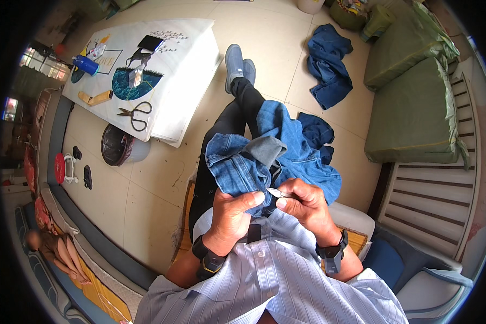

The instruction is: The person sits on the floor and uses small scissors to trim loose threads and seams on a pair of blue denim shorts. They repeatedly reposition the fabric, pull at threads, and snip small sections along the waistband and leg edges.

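Note:
Blue denim jeans [235, 173] lie bunched across my lap, with grey fabric [265, 151] folded up near their middle. My left hand [236, 216] pinches the denim, thumb pressed on top near a seam. Beside it, my right hand [299, 208] is closed on a small pointed silver tool [275, 192], apparently thread snips, whose tip touches or nearly touches the denim by my left thumb. My right fingers hide most of the tool.
A white patterned table [189, 65] at upper left holds black scissors [139, 115]. Beside it stands a bin [116, 143]. More jeans [326, 65] lie on the floor. Green wrapped bundles [410, 129] rest on the right bench. Another person [59, 251] is on the left sofa.

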### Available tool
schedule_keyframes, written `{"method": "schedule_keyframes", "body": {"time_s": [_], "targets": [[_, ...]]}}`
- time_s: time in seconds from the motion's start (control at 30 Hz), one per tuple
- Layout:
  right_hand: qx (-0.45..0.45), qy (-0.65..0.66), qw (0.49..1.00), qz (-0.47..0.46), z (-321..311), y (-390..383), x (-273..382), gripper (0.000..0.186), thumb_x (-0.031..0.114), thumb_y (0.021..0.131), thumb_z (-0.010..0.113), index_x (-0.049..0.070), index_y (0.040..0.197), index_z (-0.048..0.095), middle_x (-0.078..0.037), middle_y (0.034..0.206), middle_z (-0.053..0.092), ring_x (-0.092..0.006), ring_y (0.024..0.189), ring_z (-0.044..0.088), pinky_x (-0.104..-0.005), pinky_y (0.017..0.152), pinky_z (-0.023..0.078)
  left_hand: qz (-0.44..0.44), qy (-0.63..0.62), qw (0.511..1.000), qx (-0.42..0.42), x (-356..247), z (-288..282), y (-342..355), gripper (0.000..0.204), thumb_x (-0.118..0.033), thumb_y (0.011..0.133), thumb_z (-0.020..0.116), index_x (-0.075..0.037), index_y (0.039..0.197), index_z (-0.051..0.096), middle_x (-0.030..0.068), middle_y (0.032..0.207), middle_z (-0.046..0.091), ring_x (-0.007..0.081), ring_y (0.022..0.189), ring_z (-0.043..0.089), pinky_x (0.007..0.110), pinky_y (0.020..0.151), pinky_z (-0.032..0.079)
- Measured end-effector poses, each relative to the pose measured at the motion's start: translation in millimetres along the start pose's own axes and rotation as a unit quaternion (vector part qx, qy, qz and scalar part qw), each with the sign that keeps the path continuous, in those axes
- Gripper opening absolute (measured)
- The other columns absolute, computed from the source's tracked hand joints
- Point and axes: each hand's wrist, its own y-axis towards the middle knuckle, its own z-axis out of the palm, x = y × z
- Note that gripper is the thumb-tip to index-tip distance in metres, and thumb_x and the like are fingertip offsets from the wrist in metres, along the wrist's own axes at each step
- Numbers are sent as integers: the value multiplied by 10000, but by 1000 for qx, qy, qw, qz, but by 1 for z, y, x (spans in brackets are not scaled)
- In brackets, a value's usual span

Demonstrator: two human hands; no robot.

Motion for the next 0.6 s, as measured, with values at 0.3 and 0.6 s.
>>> {"method": "schedule_keyframes", "body": {"time_s": [0.3,0.6], "targets": [[-28,222,973,63,-4,-3,-7,191,144,983,815,16,1077,709,28,962,665,-47,791,548,-231,691,442,-6,-4,1000,12,4,-7,2,441,62,821,740,-49,1244,678,54,1164,729,198,1063,713,371,997,569],[-37,-151,986,-67,6,-3,20,209,77,936,838,-4,1062,692,-45,896,643,-121,729,569,-291,631,440,3,12,1000,-5,3,-2,0,391,64,851,728,-45,1225,693,51,1151,738,189,1051,717,356,1002,563]]}}
